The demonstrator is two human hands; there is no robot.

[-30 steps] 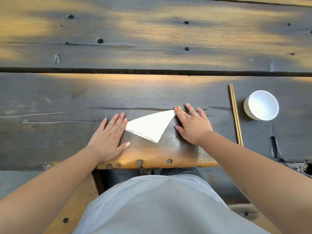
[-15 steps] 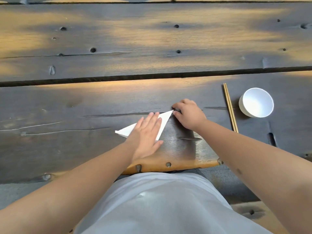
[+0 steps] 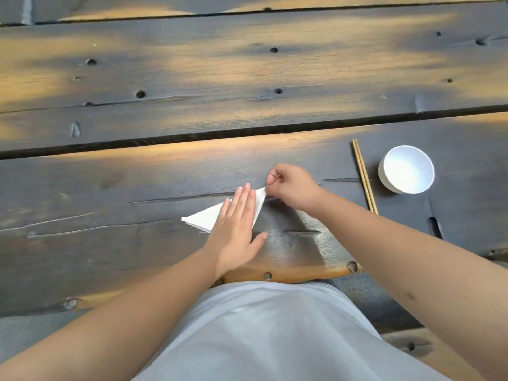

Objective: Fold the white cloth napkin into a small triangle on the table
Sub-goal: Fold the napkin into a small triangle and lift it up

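Note:
The white cloth napkin [image 3: 204, 219] lies folded as a flat triangle on the dark wooden table [image 3: 137, 243], close to the near edge. My left hand [image 3: 238, 229] rests flat on its middle and right part, fingers together, hiding most of the cloth. My right hand [image 3: 292, 187] pinches the napkin's far right tip between thumb and fingers and lifts that tip slightly off the wood. The napkin's left point and frayed lower edge stick out from under my left hand.
A pair of wooden chopsticks [image 3: 364, 177] lies to the right, pointing away from me. A white bowl [image 3: 406, 169] stands just right of them. A dark gap [image 3: 247, 132] runs between the table planks beyond the napkin. The table's near edge is right below my hands.
My left hand slid from beside the napkin onto it and now presses it flat. My right hand went from lying flat by the right tip to pinching and raising that tip.

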